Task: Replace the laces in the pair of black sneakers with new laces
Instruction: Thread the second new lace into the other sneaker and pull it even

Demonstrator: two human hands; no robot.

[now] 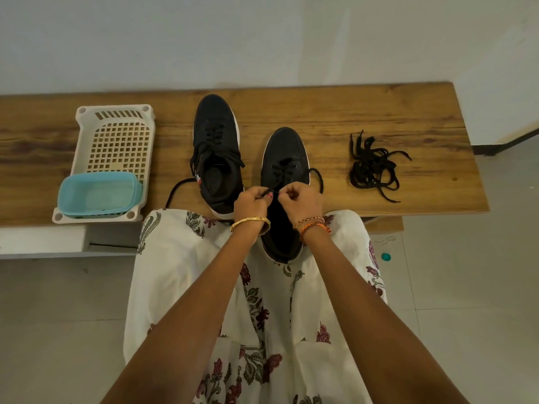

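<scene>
both hands pinch the black flat lace point(272, 190), left hand point(250, 201) at 9 o'clock of it, right hand point(300, 199) at 3 o'clock, over the near black canvas sneaker point(284, 158) on the wooden table point(379, 112); i'd keep the lace flat and pull both ends evenly, steadying the sneaker since its heel overhangs the edge.

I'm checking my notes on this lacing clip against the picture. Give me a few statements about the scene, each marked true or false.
1. Both hands, left hand and right hand, pinch a lace over the nearer sneaker. True.
2. The loose pile of laces lies inside the white basket. False: it lies on the wooden bench, right of the sneakers.
3. A blue tub sits in the basket. True.
4. The farther sneaker has no lace. False: it is laced.
</scene>
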